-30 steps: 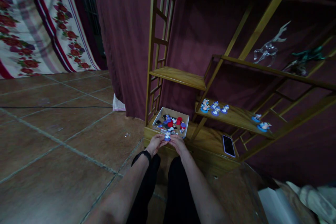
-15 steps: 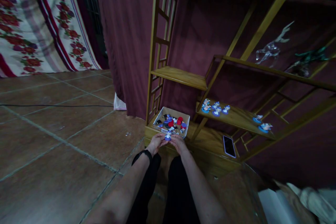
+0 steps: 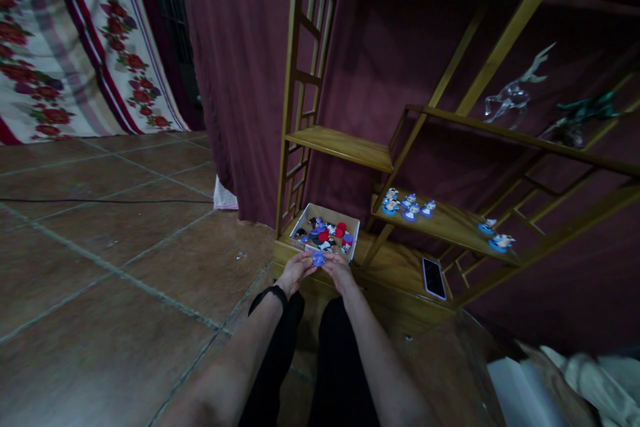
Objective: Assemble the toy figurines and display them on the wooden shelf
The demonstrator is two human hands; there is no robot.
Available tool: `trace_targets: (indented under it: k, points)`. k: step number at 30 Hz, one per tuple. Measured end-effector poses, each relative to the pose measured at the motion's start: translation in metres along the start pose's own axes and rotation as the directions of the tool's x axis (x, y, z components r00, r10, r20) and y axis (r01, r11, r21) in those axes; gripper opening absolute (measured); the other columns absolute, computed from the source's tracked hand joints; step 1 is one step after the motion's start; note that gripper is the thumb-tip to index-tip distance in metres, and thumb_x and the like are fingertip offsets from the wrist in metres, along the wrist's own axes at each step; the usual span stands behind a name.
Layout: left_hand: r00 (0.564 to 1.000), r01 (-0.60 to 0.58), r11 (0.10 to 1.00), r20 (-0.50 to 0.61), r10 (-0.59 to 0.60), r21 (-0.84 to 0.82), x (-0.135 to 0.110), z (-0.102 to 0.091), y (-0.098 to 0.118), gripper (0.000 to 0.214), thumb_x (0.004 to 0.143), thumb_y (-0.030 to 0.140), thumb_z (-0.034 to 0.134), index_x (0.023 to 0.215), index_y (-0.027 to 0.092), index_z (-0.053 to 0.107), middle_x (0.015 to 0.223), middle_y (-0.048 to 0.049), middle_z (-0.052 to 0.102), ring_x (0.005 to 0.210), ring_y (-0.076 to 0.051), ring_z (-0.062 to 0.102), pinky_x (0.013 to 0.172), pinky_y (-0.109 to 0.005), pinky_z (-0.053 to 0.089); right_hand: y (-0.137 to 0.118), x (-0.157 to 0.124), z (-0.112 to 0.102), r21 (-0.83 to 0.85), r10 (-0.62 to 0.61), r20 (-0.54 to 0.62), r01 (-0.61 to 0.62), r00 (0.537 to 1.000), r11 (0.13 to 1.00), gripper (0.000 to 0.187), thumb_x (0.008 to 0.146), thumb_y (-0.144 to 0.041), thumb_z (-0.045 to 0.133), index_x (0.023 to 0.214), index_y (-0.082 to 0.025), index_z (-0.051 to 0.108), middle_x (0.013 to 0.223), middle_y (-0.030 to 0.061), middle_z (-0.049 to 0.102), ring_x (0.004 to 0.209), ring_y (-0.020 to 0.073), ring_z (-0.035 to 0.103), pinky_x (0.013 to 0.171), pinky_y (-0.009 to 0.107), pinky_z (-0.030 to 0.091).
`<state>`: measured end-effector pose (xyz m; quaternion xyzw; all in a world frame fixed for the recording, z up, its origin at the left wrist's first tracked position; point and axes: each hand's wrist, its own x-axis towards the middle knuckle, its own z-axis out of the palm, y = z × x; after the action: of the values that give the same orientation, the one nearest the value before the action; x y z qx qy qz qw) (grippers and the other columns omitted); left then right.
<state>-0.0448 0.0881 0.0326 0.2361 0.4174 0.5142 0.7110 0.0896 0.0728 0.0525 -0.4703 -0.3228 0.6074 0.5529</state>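
Between my two hands is a small figurine (image 3: 319, 259) with a purple base, its underside seemingly turned up toward me. My left hand (image 3: 296, 271) grips it from the left, while my right hand (image 3: 339, 271) pinches its other side. Just beyond my fingers stands an open white box (image 3: 355, 240) of mixed figurines in purple, red, black and white. On the shelf to the right, several figurines on purple and blue bases stand in a cluster (image 3: 411, 212), and two more figurines (image 3: 500, 243) are farther along.
A phone (image 3: 433, 278) lies on the lower wooden ledge. Glass animal ornaments (image 3: 507, 103) stand on a higher shelf (image 3: 530, 137). The wooden shelf frame (image 3: 286, 147) rises behind the box. A cable (image 3: 110, 201) crosses the tiled floor. Cloth and a white object (image 3: 523, 393) sit at lower right.
The figurine has been turned in my hands: its white-and-purple front showed before, and now mostly the purple base shows. Both hands stay in nearly the same place.
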Motion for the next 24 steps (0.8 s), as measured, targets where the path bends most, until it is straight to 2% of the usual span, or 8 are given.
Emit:
trace_targets:
  k: [8,16,20,24]
  points:
    - [0.999,0.021,0.999,-0.028,-0.020,0.030,0.0015,0.0010,-0.0008,0.009,0.072,0.009,0.062,0.080,0.013,0.060,0.063,-0.0039,0.064,0.051,-0.009,0.060,0.057,-0.021,0.052,0.0061,0.0048,-0.0029,0.014,0.076,-0.012,-0.076,0.997,0.997,0.025,0.052,-0.031,0.073,0.068,-0.016,0.060,0.064,0.0015,0.064,0.067,0.0153,0.063,0.070,0.030,0.049]
    - [0.999,0.039,0.998,-0.009,-0.039,0.039,0.0041,0.0002,-0.0040,0.008,0.072,0.010,0.062,0.077,0.013,0.058,0.064,-0.0038,0.064,0.051,-0.010,0.061,0.056,-0.022,0.052,0.0063,0.0071,-0.0052,-0.032,0.075,-0.019,-0.075,0.997,0.997,0.024,0.053,-0.029,0.071,0.071,-0.018,0.061,0.065,0.0001,0.064,0.063,0.0129,0.060,0.065,0.026,0.047]
    - [1.000,0.029,0.998,0.006,-0.029,0.057,0.0048,-0.0009,-0.0049,0.008,0.073,0.006,0.058,0.076,0.014,0.058,0.063,-0.0029,0.064,0.052,-0.009,0.061,0.060,-0.023,0.053,0.0047,0.0067,-0.0050,-0.046,0.026,-0.028,-0.027,0.999,0.999,0.029,0.049,-0.026,0.071,0.076,-0.019,0.061,0.075,0.0006,0.066,0.069,0.0135,0.061,0.066,0.026,0.047]
    - [0.998,0.031,0.997,0.048,-0.034,0.074,0.0017,0.0006,-0.0020,0.015,0.072,0.003,0.055,0.081,0.014,0.061,0.070,-0.0055,0.067,0.061,-0.011,0.064,0.065,-0.024,0.053,0.0065,0.0094,-0.0070,-0.031,-0.005,0.001,0.005,1.000,0.999,0.032,0.050,-0.025,0.071,0.080,-0.019,0.062,0.086,0.0025,0.066,0.076,0.0151,0.061,0.068,0.026,0.046]
